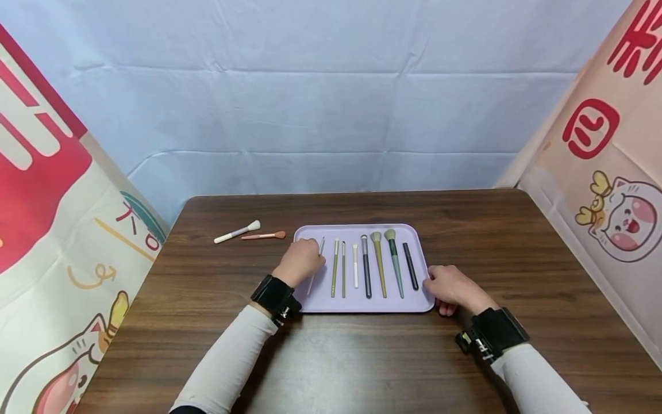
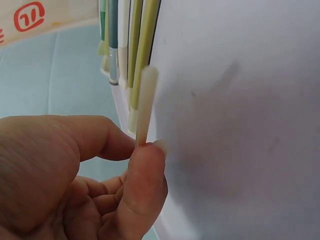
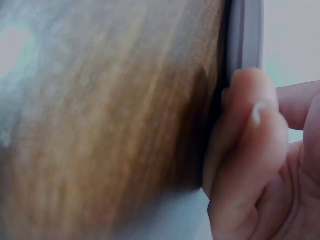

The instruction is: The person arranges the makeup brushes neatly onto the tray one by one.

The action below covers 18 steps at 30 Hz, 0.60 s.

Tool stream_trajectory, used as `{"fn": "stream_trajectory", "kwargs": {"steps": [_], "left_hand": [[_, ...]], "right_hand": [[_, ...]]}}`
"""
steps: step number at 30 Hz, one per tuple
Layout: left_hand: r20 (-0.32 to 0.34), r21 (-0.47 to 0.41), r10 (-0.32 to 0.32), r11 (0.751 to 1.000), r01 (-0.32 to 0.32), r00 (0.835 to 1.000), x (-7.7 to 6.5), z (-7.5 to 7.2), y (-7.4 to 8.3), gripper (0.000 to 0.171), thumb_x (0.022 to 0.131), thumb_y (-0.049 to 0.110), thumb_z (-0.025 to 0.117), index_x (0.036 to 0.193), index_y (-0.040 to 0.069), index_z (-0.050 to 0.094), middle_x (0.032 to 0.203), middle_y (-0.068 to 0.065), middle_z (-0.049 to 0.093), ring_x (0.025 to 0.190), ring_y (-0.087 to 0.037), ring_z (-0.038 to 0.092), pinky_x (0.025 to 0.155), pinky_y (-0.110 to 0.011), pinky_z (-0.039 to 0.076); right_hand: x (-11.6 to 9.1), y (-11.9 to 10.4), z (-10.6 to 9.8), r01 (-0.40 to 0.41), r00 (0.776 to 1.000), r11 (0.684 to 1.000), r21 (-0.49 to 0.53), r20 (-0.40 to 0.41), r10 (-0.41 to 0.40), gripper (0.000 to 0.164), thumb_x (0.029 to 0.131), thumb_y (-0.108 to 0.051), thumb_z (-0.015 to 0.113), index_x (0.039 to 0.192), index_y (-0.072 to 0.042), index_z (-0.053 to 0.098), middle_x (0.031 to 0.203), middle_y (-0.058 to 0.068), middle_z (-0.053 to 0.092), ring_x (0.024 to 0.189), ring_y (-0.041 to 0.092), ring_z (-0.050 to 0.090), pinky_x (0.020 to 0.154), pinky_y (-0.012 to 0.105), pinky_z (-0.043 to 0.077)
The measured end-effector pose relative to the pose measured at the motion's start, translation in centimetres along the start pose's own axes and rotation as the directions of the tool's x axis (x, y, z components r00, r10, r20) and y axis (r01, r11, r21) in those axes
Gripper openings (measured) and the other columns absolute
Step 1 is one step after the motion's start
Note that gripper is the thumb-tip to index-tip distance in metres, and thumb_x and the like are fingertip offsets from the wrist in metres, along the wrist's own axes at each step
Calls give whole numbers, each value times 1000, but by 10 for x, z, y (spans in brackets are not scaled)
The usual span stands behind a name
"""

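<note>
A lilac tray [image 1: 322,302] lies on the table with several makeup brushes in a row, such as a green brush [image 1: 395,265] and a black-handled one [image 1: 411,267]. At the tray's left end my left hand [image 1: 300,261] pinches a thin white makeup brush [image 2: 148,95] between thumb and forefinger. Only part of that brush shows past the fingers, and its contact with the tray is unclear. My right hand [image 1: 452,287] grips the tray's right rim [image 3: 244,45], fingers at the outer side and thumb toward the inside.
On the brown wooden table [image 1: 351,362], left of the tray, lie a white makeup brush [image 1: 237,232] and a pinkish-brown one [image 1: 264,236]. A pale blue cloth [image 1: 310,115] hangs behind the table, with printed cloths at both sides.
</note>
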<state>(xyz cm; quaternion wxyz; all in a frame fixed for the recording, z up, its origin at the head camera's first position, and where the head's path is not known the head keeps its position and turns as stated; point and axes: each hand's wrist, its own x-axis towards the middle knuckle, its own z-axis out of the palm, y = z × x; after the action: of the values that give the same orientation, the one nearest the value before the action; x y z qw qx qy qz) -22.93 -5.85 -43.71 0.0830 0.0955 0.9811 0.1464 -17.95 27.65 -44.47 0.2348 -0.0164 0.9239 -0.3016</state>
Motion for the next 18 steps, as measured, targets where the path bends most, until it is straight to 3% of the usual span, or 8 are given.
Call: {"fn": "stream_trajectory", "kwargs": {"steps": [18], "left_hand": [[56, 9, -17, 1000, 17, 998, -2, -1, 9, 21, 96, 14, 61, 76, 6, 60, 67, -4, 53, 58, -19, 51, 54, -30, 39]], "right_hand": [[-1, -1, 1, -3, 1000, 1000, 3, -5, 3, 15, 96, -10, 47, 97, 0, 58, 63, 11, 60, 44, 17, 61, 43, 32, 52]]}}
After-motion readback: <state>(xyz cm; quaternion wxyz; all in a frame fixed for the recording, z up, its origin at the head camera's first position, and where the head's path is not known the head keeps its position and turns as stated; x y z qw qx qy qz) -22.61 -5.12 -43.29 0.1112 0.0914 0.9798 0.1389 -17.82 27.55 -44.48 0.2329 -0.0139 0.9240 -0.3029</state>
